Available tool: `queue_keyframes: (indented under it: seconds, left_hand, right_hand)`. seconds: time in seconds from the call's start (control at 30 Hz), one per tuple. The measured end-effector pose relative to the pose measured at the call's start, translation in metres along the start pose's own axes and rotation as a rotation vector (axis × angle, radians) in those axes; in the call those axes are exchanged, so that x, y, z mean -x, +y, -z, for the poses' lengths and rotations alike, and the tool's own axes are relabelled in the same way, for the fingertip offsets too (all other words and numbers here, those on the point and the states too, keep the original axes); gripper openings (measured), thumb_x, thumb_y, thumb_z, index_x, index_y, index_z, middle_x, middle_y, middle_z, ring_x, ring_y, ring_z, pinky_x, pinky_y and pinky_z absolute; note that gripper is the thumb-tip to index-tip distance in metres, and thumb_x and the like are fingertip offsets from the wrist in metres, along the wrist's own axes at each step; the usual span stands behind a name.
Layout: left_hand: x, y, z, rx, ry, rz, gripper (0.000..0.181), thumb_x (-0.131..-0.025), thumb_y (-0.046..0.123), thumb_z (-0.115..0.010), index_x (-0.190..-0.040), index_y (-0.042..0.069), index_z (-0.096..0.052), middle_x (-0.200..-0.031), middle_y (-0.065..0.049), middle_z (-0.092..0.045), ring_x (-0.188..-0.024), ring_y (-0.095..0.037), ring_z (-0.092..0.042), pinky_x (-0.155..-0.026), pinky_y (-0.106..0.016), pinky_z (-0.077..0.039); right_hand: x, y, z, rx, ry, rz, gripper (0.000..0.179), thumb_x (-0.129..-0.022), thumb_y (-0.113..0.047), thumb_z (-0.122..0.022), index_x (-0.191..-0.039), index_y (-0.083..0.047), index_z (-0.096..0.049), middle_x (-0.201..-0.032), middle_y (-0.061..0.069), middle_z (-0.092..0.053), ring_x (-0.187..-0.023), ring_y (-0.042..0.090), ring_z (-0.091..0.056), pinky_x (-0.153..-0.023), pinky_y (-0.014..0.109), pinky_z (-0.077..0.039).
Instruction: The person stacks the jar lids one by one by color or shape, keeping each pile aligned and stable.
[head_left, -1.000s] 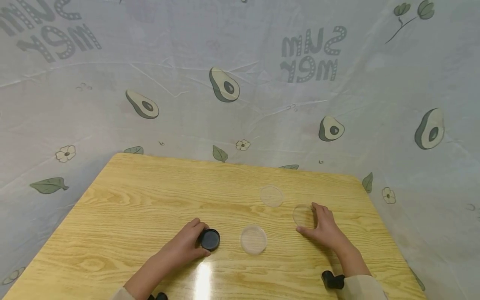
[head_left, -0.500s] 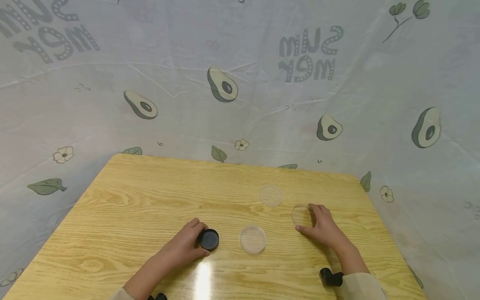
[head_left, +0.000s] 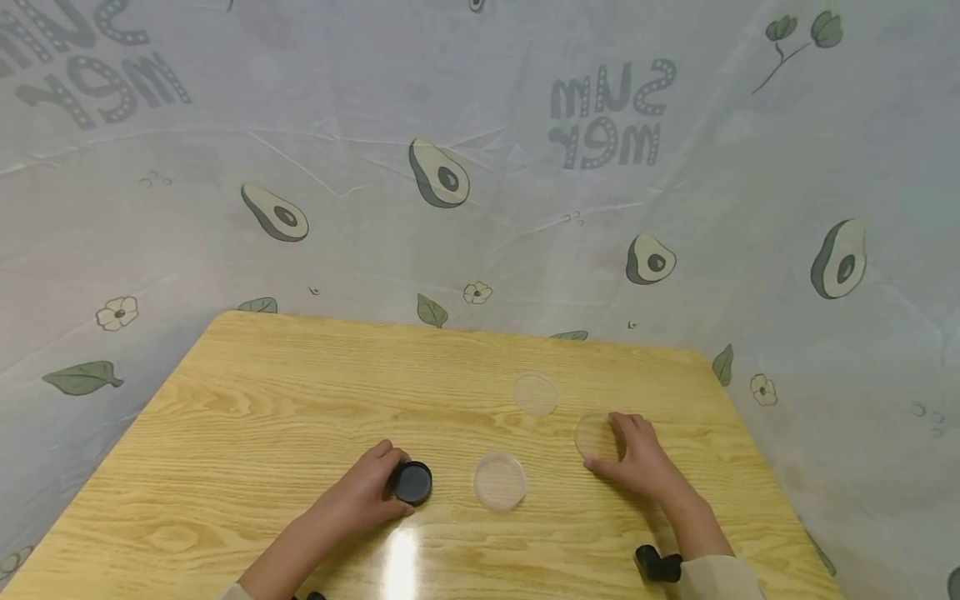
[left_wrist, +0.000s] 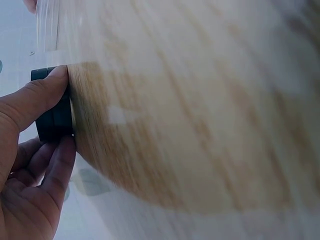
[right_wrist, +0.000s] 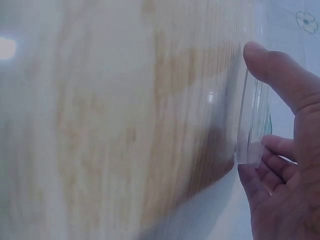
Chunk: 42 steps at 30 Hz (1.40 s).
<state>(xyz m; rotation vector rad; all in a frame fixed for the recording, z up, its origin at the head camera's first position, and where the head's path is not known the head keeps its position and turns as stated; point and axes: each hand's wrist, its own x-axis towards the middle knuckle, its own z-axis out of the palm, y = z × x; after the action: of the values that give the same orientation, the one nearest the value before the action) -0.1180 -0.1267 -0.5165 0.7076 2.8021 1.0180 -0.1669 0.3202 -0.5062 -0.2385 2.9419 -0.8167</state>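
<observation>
In the head view my left hand (head_left: 367,493) grips a small round black container (head_left: 414,483) standing on the table, its shallow recessed top facing up. The left wrist view has the thumb on one side of the black container (left_wrist: 54,117) and the fingers on the other. My right hand (head_left: 636,463) holds a clear round shallow dish (head_left: 594,435) by its right side. Up close in the right wrist view, thumb and fingertips span the rim of this clear dish (right_wrist: 250,125), which sits on the tabletop.
Between the hands lies another clear round dish (head_left: 500,482). Farther back is a thin clear disc (head_left: 536,393), faint against the wood-grain table (head_left: 262,400). A printed curtain (head_left: 360,250) hangs behind the table. Black wrist-camera mounts (head_left: 658,564) show near the sleeves.
The head view has shifted slightly, moving the whole scene a little left. Both hands keep their holds, and the black container and clear dishes stay in place.
</observation>
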Motion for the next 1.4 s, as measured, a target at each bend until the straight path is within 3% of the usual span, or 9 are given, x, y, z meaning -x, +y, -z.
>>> queue_keyframes:
  seconds: [0.87, 1.4]
  left_hand:
    - [0.001, 0.0, 0.002, 0.009, -0.013, 0.01, 0.051, -0.08, 0.022, -0.093, -0.121, 0.007, -0.065, -0.105, 0.001, -0.056, -0.099, -0.013, -0.057, -0.087, -0.038, -0.055]
    - [0.001, 0.0, 0.002, 0.016, -0.016, 0.02, 0.052, -0.08, 0.024, -0.093, -0.121, 0.007, -0.065, -0.106, 0.001, -0.056, -0.1, -0.014, -0.058, -0.087, -0.039, -0.056]
  right_hand:
    - [0.043, -0.017, -0.012, 0.015, 0.032, 0.087, 0.097, -0.081, -0.053, -0.088, -0.148, 0.006, -0.048, -0.142, 0.025, -0.054, -0.135, 0.048, -0.049, -0.106, 0.068, -0.046]
    - [0.058, -0.023, -0.023, -0.016, 0.034, 0.06, 0.096, -0.08, -0.055, -0.087, -0.146, 0.003, -0.049, -0.143, 0.023, -0.053, -0.136, 0.046, -0.049, -0.106, 0.068, -0.046]
